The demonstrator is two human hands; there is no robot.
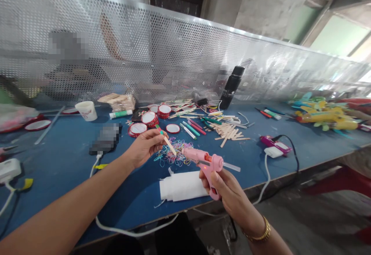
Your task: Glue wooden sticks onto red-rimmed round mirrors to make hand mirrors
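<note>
In my left hand (pixel 150 143) I pinch a wooden craft stick (pixel 170 146) whose upper end is coloured green and red. My right hand (pixel 223 191) is wrapped round the handle of a pink hot glue gun (pixel 203 158), with a clear glue stick (pixel 231 166) poking out of its back. The gun's nozzle points left, close to the lower end of the craft stick; whether they touch I cannot tell. Beneath both lies a tangle of coloured rubber bands (pixel 166 158). A white roll (pixel 182 186) lies in front of the gun.
Behind are loose craft sticks (pixel 230 131), several pens (pixel 194 127), red-rimmed round pieces (pixel 149 118), a paper cup (pixel 86 111) and a black bottle (pixel 232 87). A perforated metal screen (pixel 185 54) backs the blue table (pixel 130 201). Cables from a phone (pixel 106 139) and a purple socket (pixel 275 145) cross the edge.
</note>
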